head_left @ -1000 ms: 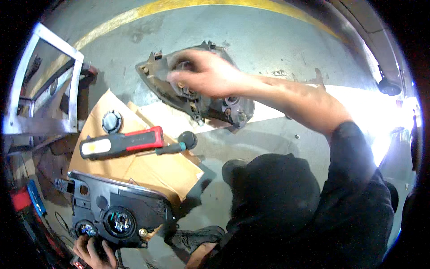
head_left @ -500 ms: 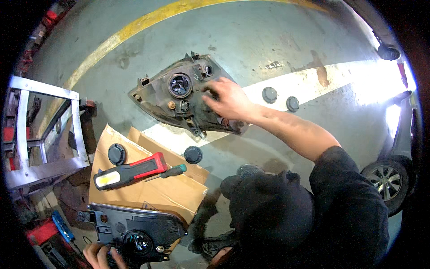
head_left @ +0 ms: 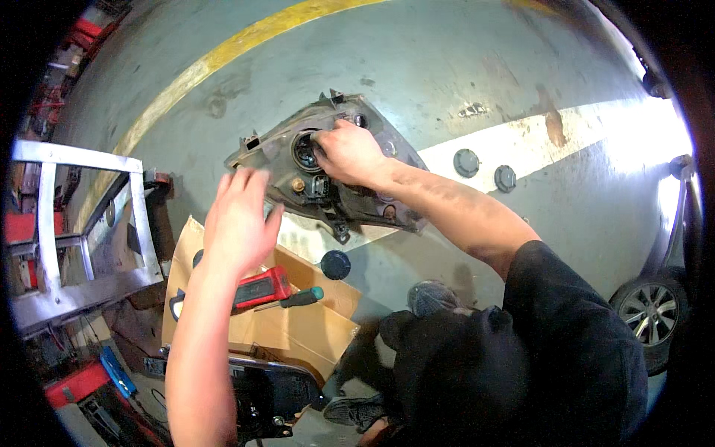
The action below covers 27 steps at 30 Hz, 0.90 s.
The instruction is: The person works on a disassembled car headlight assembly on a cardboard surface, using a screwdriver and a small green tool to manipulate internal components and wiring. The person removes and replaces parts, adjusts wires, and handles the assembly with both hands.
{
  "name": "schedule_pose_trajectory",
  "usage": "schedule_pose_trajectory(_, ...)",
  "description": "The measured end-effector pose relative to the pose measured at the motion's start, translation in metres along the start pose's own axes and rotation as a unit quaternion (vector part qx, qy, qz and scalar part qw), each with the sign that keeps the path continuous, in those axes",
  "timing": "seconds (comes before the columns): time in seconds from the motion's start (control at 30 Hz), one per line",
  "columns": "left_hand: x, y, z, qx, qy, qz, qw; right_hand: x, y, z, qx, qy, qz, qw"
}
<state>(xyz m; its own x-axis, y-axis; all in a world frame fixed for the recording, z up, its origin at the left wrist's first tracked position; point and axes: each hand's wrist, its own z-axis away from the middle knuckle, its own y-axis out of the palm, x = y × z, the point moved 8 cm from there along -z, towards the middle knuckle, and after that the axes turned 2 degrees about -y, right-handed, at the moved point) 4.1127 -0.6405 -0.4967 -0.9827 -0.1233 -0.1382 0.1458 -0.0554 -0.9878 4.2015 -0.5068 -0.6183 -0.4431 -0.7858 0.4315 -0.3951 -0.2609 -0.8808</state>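
Note:
A dusty dark headlight housing (head_left: 346,201) lies back side up on the floor. My right hand (head_left: 350,153) reaches over it with curled fingers at the right rim of its round opening (head_left: 304,151); the fingertips are hidden inside. My left hand (head_left: 242,220) hovers by the housing's left end, fingers stretched out, slightly blurred and holding nothing. Beneath my left forearm lies a second, cleaner black headlight (head_left: 287,391), partly covered. A red and black work light (head_left: 261,289) and a green-handled screwdriver (head_left: 303,296) rest on cardboard (head_left: 320,335).
One round black cap (head_left: 336,264) sits beside the cardboard; two more caps, a left one (head_left: 467,162) and a right one (head_left: 505,178), lie on the floor at right. A metal frame (head_left: 89,287) stands at left. A car wheel (head_left: 648,313) is at far right.
My left hand has left the cleaner headlight and moved up to the dusty housing. My right hand has shifted from the housing's middle to its round opening. The view has shifted slightly.

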Motion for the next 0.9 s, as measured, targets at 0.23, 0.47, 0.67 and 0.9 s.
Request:
schedule_pose_trajectory(0.23,0.045,0.064,-0.063,-0.049,-0.117,0.069,0.989,0.008,0.004,0.003,0.057,-0.015,0.025,0.998)
schedule_pose_trajectory(0.47,0.039,0.102,-0.076,-0.081,-0.213,0.096,0.969,0.010,0.005,0.004,0.087,-0.029,0.060,0.994)
schedule_pose_trajectory(0.67,0.047,0.112,-0.076,-0.141,-0.221,0.119,0.958,0.009,0.009,-0.008,0.132,0.005,0.024,0.991)
schedule_pose_trajectory(0.9,0.043,0.111,-0.078,-0.181,-0.211,0.099,0.955,0.004,0.012,-0.018,0.164,-0.016,0.018,0.986)
